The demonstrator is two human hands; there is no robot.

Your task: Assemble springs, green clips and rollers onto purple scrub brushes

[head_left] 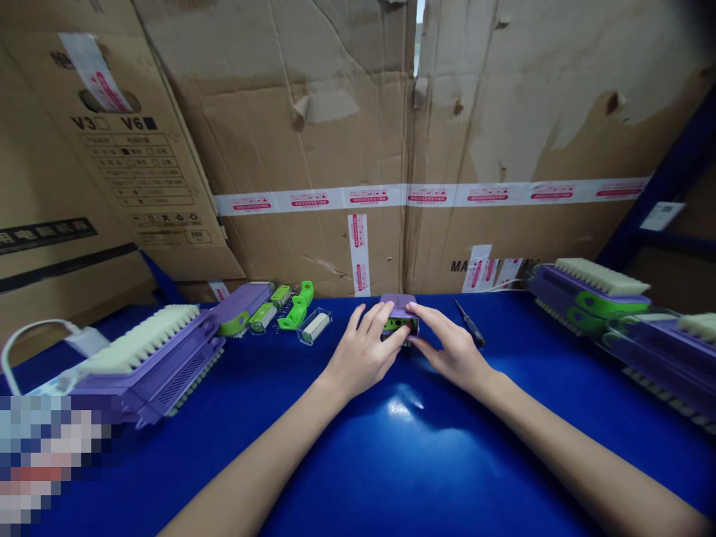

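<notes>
Both hands are on a small purple casing (398, 302) with a green inner part, standing end-on at the far side of the blue table. My left hand (366, 350) grips its left side, with fingers over the top and at the open front end. From the right, my right hand (450, 347) holds it, index finger on the top edge and thumb near its lower corner. The fingers hide much of the casing. A screwdriver (470, 322) lies just right of my right hand. Left of my left hand sits a clear box with a pale block (315, 327).
Bright green plastic parts (297, 304), small screws and a purple casing with a green end (242, 307) lie at the back left. Purple units with pale bristles flank the table, left (151, 358) and right (593, 298). Cardboard (313, 134) walls the back.
</notes>
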